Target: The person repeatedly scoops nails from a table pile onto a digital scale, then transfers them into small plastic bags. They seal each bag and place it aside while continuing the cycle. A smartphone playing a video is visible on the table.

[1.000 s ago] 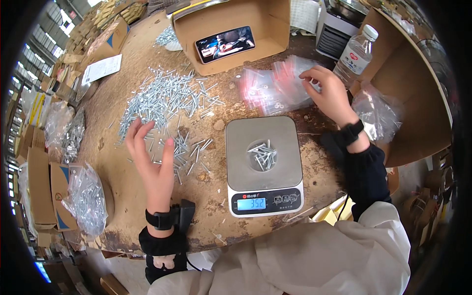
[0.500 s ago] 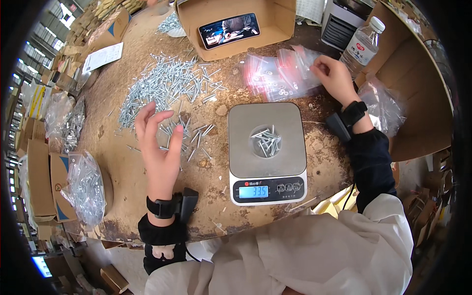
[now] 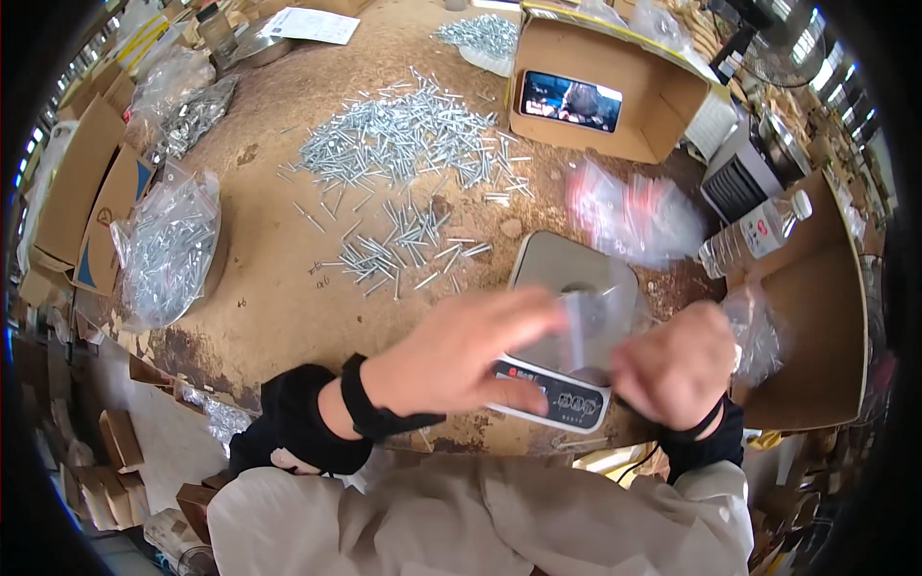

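My left hand (image 3: 466, 350) reaches over the front of the kitchen-type scale (image 3: 538, 254), thumb and fingers apart, close to a small clear zip bag (image 3: 588, 326). At the bag's other side is my right hand (image 3: 677, 370), blurred and closed, apparently gripping its edge. Bag and hands cover much of the scale's plate and part of its display. Only a bit of the round clear dish on the plate shows; its contents are hidden. Loose silver screws (image 3: 399, 134) form a big pile left of the scale, with a smaller group (image 3: 413, 240) nearer me.
Flat zip bags (image 3: 639, 216) lie beyond the scale. A phone (image 3: 571, 101) leans inside an open carton (image 3: 653, 130). At right are a water bottle (image 3: 759, 235) and a large carton (image 3: 816, 336). A bulging bag of screws (image 3: 171, 254) sits at left.
My right hand has come back from the zip bags with one bag, now over the scale. My left hand has moved right from beside the screws toward it. The view has shifted.
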`<state>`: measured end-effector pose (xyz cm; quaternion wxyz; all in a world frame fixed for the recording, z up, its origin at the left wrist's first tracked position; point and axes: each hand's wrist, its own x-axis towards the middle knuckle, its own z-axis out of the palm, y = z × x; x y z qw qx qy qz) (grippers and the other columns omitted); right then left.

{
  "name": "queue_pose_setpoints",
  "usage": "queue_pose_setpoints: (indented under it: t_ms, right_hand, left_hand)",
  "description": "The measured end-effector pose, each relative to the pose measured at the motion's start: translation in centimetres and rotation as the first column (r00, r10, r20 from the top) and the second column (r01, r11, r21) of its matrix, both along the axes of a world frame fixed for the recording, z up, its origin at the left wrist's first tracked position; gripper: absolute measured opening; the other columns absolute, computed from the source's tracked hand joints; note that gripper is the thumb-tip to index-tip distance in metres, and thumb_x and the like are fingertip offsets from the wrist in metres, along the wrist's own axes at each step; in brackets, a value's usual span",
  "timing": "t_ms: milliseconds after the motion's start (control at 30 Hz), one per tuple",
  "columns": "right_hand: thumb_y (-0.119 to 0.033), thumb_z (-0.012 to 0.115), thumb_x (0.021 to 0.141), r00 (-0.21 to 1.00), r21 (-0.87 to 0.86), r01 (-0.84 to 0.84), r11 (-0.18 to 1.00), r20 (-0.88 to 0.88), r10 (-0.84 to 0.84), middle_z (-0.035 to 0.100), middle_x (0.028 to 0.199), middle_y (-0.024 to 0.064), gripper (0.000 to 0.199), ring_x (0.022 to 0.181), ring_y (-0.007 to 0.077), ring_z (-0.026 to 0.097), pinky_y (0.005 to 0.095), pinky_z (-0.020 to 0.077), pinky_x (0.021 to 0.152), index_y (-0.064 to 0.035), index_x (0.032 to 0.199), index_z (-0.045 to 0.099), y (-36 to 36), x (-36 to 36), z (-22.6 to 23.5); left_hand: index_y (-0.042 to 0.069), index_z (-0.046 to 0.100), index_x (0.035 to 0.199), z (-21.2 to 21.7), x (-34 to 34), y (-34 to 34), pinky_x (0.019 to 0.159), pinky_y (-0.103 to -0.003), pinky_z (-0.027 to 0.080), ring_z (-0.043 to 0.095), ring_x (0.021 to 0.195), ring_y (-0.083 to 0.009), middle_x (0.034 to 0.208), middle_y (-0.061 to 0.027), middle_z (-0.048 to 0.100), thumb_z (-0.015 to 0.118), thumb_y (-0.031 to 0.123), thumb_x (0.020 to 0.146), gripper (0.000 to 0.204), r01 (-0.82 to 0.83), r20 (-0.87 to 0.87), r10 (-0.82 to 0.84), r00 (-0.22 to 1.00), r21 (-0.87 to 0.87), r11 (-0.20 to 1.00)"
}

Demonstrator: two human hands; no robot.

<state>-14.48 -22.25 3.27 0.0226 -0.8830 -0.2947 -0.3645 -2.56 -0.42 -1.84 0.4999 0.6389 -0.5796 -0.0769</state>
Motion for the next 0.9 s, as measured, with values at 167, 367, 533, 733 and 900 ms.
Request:
queue_pose_setpoints:
  t_ms: [167,367,533,733,900]
  right_hand:
    - [-0.012,0.069,0.063,0.999,-0.140,-0.038,0.989,0.028,0.042,0.052,0.067,-0.0032,0.019,0.053,0.0102,0.048,0.0255,0.0324,0.051,-0.0088,0.080,0.062,1.5,0.5,-0.3]
    - [-0.018,0.074,0.080,0.993,-0.034,-0.115,0.993,-0.001,0.115,0.059,0.072,-0.0013,0.015,0.054,0.0114,0.051,0.0256,0.0368,0.050,-0.0099,0.089,0.064,0.6,0.4,-1.6]
    - [-0.020,0.067,0.085,0.974,0.075,-0.214,0.974,0.090,0.208,0.064,0.110,0.0039,0.023,0.090,0.0178,0.060,0.0292,0.0508,0.069,-0.0158,0.108,0.065,1.7,0.0,-2.1]
    - [-0.017,0.055,0.093,0.970,0.001,-0.230,0.973,-0.077,0.230,0.062,0.123,0.0091,0.019,0.118,0.0216,0.057,0.0403,0.0488,0.101,-0.0113,0.106,0.069,1.5,-0.6,-1.4]
    - [-0.015,0.054,0.093,0.941,0.091,-0.268,0.959,-0.191,0.280,0.060,0.124,0.0173,0.017,0.127,0.0261,0.052,0.0458,0.0444,0.107,-0.0049,0.100,0.066,1.3,-0.7,-1.7]
  left_hand:
    - [0.010,0.063,0.101,0.7,-0.6,0.2,0.055,-0.039,0.047,0.062,0.066,-0.0293,0.078,-0.0078,0.063,0.069,0.024,0.088,0.019,-0.006,0.106,0.005,0.994,0.008,1.000]
    - [0.009,0.063,0.095,0.0,-1.1,0.2,0.056,-0.038,0.047,0.062,0.064,-0.0298,0.078,-0.0089,0.063,0.066,0.016,0.091,0.008,0.093,-0.154,-0.081,0.985,0.066,0.994]
    - [0.008,0.062,0.096,0.0,-1.7,0.3,0.055,-0.039,0.048,0.063,0.065,-0.0324,0.078,-0.0106,0.063,0.069,0.014,0.088,0.012,0.168,-0.212,-0.152,0.965,0.057,0.984]
    - [0.005,0.066,0.094,0.7,-2.1,0.4,0.065,-0.036,0.051,0.067,0.073,-0.0260,0.081,-0.0090,0.069,0.066,0.016,0.092,0.011,0.300,-0.357,-0.248,0.901,0.097,0.949]
    - [0.002,0.061,0.088,0.6,-3.0,0.5,0.062,-0.031,0.049,0.062,0.067,-0.0189,0.073,-0.0064,0.063,0.057,0.012,0.098,0.015,0.331,-0.551,-0.234,0.801,0.084,0.940]
